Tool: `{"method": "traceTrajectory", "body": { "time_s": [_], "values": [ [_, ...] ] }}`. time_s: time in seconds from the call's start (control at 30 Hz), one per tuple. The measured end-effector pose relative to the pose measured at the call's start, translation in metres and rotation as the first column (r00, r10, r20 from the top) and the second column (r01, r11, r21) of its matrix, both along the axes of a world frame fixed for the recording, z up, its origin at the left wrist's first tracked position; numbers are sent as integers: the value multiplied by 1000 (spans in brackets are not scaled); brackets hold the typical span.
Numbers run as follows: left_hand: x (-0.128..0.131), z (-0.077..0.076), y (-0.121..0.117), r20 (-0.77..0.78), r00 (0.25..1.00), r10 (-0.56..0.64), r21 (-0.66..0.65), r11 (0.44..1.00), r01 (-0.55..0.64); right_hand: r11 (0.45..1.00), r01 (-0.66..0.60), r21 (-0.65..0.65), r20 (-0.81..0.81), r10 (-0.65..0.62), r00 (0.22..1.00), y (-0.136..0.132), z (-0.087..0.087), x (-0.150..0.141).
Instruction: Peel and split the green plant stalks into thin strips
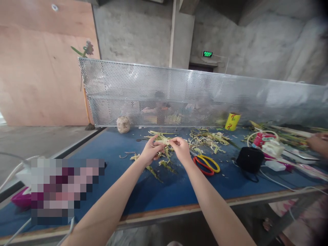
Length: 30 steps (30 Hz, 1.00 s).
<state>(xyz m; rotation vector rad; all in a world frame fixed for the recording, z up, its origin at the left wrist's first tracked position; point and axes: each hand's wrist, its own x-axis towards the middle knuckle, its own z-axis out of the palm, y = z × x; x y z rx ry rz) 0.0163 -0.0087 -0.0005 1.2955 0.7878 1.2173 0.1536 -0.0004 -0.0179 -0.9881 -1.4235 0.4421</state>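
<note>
Over the blue tabletop [107, 153], my left hand [151, 150] and my right hand [180, 149] meet with fingertips pinched on a pale green-yellow plant piece [162, 138]. Its exact kind is too blurred to tell. Strips of similar plant matter lie just behind my hands. Beneath and in front of them are several darker green plant tips [154, 173]. Right of my right wrist rest scissors [214, 164] with red and yellow handles. A heap of pale plant scraps [208, 138] spreads behind the scissors.
A perforated metal screen [133, 89] borders the table's back. Nearby stand a whitish lump [123, 124] and a yellow roll [232, 121]. On the right are a black pouch [250, 159], cables, stalks and another person's hand [317, 143]. A pixelated patch [61, 188] covers the left front.
</note>
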Motion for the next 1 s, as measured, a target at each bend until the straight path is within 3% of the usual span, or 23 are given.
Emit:
{"method": "traceTrajectory", "body": {
  "time_s": [0.1, 0.3, 0.47, 0.57, 0.77, 1.0],
  "values": [
    [-1, 0, 0, -38, 999, -23, 45, 999, 25, 999, -23, -41, -61, 21, 998, 0, 1, 3],
    [-4, 0, 3, 2, 1000, 22, -65, 998, -22, 989, -98, -114, -105, 86, 991, 3, 1, 7],
    [-6, -3, 5, 40, 999, -18, -62, 998, 20, 975, -162, -152, -129, 143, 981, 5, 0, 7],
    [-6, -5, 7, 47, 997, -68, -34, 997, 70, 961, -208, -183, -110, 190, 976, 4, 1, 6],
    [-5, -3, 6, -38, 998, -46, 16, 999, 47, 947, -213, -239, -6, 218, 976, 2, 0, 5],
    [-3, -4, 3, -100, 988, -117, -24, 993, 115, 972, -187, -140, 96, 201, 975, -4, 1, 1]
  ]
}}
